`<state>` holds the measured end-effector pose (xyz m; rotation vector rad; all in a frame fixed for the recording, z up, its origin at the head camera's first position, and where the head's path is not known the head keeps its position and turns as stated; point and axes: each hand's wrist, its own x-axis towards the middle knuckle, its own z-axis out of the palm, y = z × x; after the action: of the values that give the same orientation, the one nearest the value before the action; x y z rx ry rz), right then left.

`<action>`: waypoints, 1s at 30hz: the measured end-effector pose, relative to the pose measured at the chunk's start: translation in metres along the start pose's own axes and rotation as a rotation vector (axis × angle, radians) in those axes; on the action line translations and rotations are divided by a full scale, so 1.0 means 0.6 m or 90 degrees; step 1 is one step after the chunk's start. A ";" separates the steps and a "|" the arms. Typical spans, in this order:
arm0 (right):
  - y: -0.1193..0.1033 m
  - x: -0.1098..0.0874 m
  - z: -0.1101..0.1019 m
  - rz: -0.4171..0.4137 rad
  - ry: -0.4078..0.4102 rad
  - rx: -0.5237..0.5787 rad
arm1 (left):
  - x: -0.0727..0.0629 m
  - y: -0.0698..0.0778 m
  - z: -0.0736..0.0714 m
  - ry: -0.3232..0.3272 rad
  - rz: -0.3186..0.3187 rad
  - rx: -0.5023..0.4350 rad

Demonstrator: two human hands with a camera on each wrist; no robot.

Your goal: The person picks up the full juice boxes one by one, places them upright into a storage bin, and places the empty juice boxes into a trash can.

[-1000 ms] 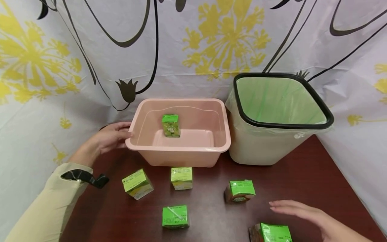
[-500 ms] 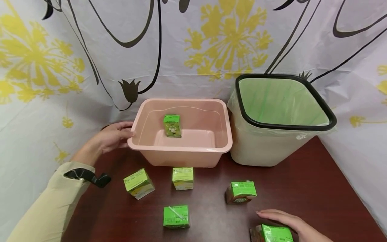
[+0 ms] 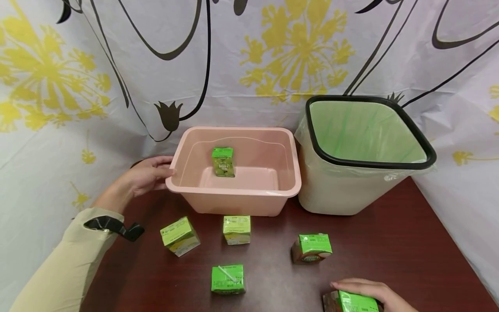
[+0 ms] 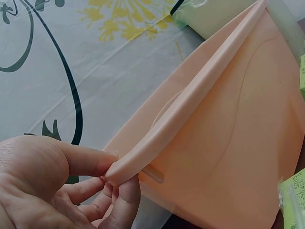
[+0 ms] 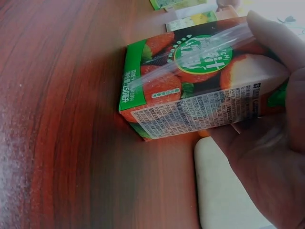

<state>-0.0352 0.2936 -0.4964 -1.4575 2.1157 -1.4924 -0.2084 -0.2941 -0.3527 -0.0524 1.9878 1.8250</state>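
Observation:
My left hand (image 3: 148,177) pinches the left rim of a pink plastic basin (image 3: 238,203); in the left wrist view, the thumb and fingers (image 4: 125,202) hold the basin's edge (image 4: 157,136) between them. One green juice box (image 3: 223,163) stands inside the basin. At the lower right my right hand (image 3: 376,291) grips a strawberry-printed juice box (image 3: 358,302). The right wrist view shows this carton (image 5: 190,78) standing on the table, with my thumb on one side and fingers on the other. A straw in clear wrap lies along its face.
A bin (image 3: 331,190) with a black rim and plastic liner stands right of the basin. On the dark table (image 3: 273,277) are two yellow-green boxes (image 3: 180,236) (image 3: 237,229), a green box with a straw (image 3: 228,279), and a brown-green box (image 3: 312,248). A patterned curtain (image 3: 234,65) hangs behind.
My right hand has moved left and down onto the strawberry juice box and now grips it. The left hand keeps its place on the basin rim. The head view has shifted slightly.

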 end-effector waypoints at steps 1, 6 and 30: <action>0.002 -0.001 0.001 -0.008 0.003 -0.002 | 0.000 0.000 0.000 -0.001 0.000 -0.001; 0.003 0.002 -0.002 -0.026 0.007 -0.011 | 0.000 0.002 -0.001 0.002 -0.004 0.007; -0.136 0.088 -0.106 0.159 0.059 -0.140 | 0.003 0.003 0.000 0.008 -0.009 0.022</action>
<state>-0.0510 0.2905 -0.3813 -1.1499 2.4781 -1.2938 -0.2106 -0.2932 -0.3514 -0.0680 2.0219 1.7855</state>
